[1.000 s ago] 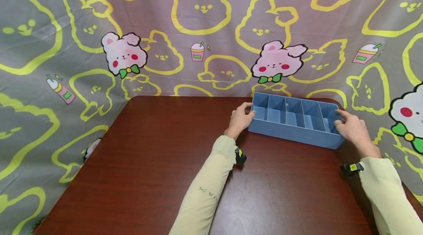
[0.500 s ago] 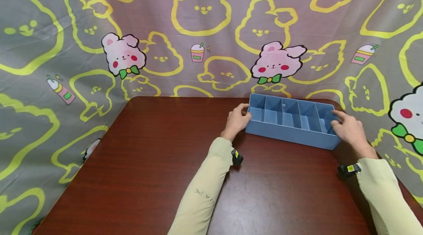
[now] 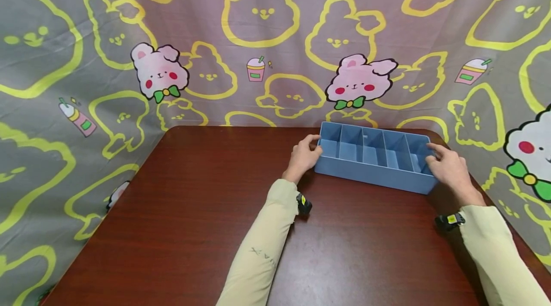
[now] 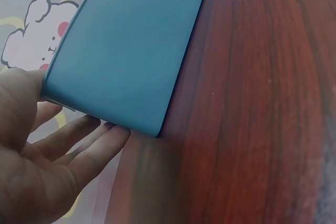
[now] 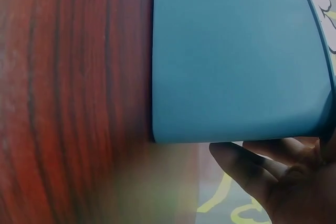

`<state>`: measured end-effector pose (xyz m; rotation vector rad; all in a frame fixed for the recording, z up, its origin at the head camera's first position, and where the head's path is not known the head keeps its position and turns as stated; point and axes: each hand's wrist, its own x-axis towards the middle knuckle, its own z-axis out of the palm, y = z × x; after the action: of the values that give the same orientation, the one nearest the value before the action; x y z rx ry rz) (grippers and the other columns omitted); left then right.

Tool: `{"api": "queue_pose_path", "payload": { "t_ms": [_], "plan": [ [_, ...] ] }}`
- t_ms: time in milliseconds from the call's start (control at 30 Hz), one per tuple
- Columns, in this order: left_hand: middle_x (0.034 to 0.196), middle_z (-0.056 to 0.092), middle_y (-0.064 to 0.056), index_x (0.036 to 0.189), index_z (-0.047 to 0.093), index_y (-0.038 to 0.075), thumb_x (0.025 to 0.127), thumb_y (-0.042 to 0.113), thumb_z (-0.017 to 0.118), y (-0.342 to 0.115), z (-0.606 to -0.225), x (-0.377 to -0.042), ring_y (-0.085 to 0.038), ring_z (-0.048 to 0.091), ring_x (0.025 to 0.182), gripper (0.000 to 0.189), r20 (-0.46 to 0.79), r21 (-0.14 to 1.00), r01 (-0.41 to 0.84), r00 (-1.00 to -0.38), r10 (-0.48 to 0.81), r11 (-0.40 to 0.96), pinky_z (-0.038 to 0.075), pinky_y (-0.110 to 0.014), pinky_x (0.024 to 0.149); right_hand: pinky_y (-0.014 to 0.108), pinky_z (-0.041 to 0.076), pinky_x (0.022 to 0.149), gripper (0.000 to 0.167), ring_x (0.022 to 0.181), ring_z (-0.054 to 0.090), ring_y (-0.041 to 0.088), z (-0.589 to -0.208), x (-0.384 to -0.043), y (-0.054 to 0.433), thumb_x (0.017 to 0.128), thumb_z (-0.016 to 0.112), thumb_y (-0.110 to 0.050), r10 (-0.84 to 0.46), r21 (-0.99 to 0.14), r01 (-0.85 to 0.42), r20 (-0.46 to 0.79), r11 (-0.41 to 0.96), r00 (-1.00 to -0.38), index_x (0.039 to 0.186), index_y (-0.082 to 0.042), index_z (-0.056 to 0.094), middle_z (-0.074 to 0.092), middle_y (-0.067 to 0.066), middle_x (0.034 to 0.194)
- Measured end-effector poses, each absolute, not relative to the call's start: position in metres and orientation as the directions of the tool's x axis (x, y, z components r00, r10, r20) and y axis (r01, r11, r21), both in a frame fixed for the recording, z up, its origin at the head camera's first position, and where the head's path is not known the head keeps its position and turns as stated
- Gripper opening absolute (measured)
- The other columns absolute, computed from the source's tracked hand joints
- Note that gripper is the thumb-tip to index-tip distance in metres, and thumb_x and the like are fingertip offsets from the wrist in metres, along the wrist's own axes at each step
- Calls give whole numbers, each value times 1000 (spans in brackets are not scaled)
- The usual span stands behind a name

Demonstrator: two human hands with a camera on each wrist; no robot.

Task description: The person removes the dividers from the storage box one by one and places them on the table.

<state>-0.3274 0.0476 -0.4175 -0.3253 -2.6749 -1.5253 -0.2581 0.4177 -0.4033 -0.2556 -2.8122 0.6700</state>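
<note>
A long blue divided storage box (image 3: 373, 177) sits on the brown table, its several compartments facing up with nothing visible in them. At its left end my left hand (image 3: 303, 157) grips the end wall, thumb near the front corner at the rim. My right hand (image 3: 449, 168) holds the opposite end, with thumb and forefinger at the rim. In the left wrist view, fingers (image 4: 102, 156) lie against the short end beside the broad front wall (image 4: 131, 45). The right wrist view has darkened fingers (image 5: 244, 163) under the box's end edge; part of that hand is cut off.
The dark wood table (image 3: 206, 201) extends to the left and front of the box. A patterned curtain (image 3: 275, 24) hangs right behind the table and along both sides. A small black device (image 3: 303, 204) is strapped at the left wrist, another device (image 3: 449, 221) at the right.
The box has slid a little to the left across the table, both hands travelling along with it and keeping their hold on its ends.
</note>
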Motion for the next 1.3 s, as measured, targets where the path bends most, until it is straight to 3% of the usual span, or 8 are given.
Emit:
{"api": "queue_pose_path", "payload": {
  "t_ms": [300,833,933,1000,1067,1133,1300],
  "plan": [
    [112,71,-4,138,56,25,95,24,57,39,-416,-329,-17,65,92,43,138,840,201,-978,158,505,50,-33,77,36,28,61,51,67,43,26,-405,-262,413,95,40,-17,220,-471,102,203,876,-954,142,0,47,38,1,61],
    [111,70,-3,138,55,30,96,27,58,27,-416,-330,-16,64,89,42,110,842,182,-979,169,507,48,-31,73,33,29,59,50,57,38,18,-403,-261,410,96,39,-18,152,-458,49,191,888,-970,142,-1,47,36,-1,59],
    [111,70,-4,139,55,28,96,26,58,23,-416,-329,-17,63,85,43,105,849,179,-979,173,498,48,-30,71,33,30,61,50,60,41,18,-404,-261,410,96,40,-19,139,-459,41,181,887,-974,143,-2,46,49,8,67],
    [112,70,-4,140,55,27,96,26,58,22,-416,-329,-17,63,82,44,101,852,176,-979,176,493,48,-30,69,33,30,60,50,61,42,18,-405,-261,410,97,40,-20,135,-469,40,171,882,-976,144,-2,45,63,21,86],
    [112,70,-5,140,54,26,96,26,58,20,-416,-330,-17,62,81,45,103,853,182,-977,185,489,48,-29,68,33,31,60,50,61,43,18,-405,-261,410,97,40,-20,133,-470,37,172,882,-976,144,-3,45,63,30,112],
    [113,69,-5,141,53,26,96,27,58,19,-416,-331,-16,62,81,45,104,852,187,-976,192,490,48,-28,68,34,31,60,50,62,44,19,-405,-262,410,98,40,-19,129,-473,29,181,881,-975,144,-2,45,55,35,128],
    [113,69,-5,141,53,25,97,27,58,15,-417,-331,-16,62,81,45,95,857,179,-977,192,483,50,-28,66,34,31,62,50,62,43,19,-406,-264,407,98,40,-19,116,-475,12,190,880,-975,144,-2,46,56,33,125]
  ]
}}
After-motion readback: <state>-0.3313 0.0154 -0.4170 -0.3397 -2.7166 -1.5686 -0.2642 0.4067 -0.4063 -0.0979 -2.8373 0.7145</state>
